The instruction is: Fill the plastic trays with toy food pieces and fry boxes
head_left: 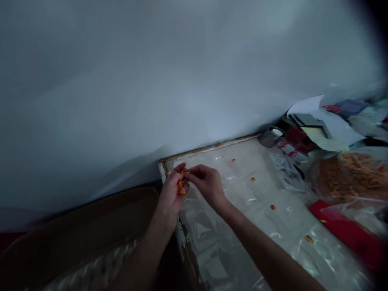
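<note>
Holding: left hand [172,190], frame centre, fingers cupped around small orange pieces [182,186]. Right hand [209,182], fingers at these pieces; grasp cannot be told. Worktop [206,246], lower right: row of single pieces [252,179]. Clear bag [359,176], filled, right edge.

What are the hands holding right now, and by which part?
The left hand holds a bunch of small orange pieces in its curled fingers. The right hand is at their upper end; whether it pinches one is unclear.
</note>
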Motion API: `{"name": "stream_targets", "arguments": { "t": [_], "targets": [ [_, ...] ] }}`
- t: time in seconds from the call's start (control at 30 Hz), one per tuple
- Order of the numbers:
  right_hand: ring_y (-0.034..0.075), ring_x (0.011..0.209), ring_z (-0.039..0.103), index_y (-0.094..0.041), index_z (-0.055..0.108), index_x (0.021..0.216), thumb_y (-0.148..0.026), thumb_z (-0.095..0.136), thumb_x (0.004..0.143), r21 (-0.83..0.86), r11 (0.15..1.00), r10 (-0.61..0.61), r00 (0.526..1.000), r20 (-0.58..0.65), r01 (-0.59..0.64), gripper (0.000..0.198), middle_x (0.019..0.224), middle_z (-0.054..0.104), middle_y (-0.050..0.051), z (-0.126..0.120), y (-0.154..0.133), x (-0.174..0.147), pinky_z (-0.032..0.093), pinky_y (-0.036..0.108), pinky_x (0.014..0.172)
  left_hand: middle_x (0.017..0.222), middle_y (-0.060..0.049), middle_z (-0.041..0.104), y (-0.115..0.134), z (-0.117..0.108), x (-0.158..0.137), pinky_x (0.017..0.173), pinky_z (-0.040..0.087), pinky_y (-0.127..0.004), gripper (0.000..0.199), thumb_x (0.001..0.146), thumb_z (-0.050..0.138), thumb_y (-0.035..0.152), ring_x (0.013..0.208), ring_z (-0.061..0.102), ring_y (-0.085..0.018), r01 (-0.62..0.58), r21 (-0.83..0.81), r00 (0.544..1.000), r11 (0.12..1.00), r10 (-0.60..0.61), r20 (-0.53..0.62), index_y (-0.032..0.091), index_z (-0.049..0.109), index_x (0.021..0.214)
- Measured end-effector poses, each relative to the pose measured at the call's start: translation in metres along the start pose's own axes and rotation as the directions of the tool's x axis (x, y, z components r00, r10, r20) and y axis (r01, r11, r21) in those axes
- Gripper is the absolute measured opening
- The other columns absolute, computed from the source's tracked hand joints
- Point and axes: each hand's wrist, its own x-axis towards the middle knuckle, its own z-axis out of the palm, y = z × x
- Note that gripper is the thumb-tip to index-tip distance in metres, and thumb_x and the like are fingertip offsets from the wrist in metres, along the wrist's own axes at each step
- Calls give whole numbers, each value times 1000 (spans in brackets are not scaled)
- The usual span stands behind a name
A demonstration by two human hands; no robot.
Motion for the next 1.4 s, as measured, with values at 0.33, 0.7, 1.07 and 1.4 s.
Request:
{"name": "stream_targets", "arguments": {
  "t": [0.33,0.7,1.07,1.4],
  "targets": [
    [24,76,73,-21,79,88,-36,83,68,29,993,116,958,-263,-113,26,82,79,6,-23,19,17,56,34,71,83,-2,66,3,-1,-18,37,31,-12,23,78,60,4,52,53,-3,-41,-156,998,987,32,-54,16,68,95],
    [25,100,68,-16,80,98,-13,56,90,-905,374,-75,979,188,202,25,106,74,14,10,26,100,49,31,86,85,-8,66,46,-31,-12,32,28,-8,15,88,45,4,46,46,-1,103,-219,992,970,-117,-49,10,59,90],
    [24,83,71,-20,79,84,-29,89,67,-811,560,184,980,-77,-168,22,85,77,6,-9,6,127,49,28,70,86,-12,70,37,-35,1,30,25,-10,27,82,49,12,43,43,-2,137,-75,990,988,-135,27,4,67,100],
    [18,66,67,-17,76,76,-44,83,71,222,965,169,977,-129,-138,28,72,75,4,29,-4,-32,51,27,63,100,-9,75,-4,-17,-21,33,26,-12,30,76,60,19,43,45,-2,-70,79,997,994,69,17,10,71,102]
  ]
}}
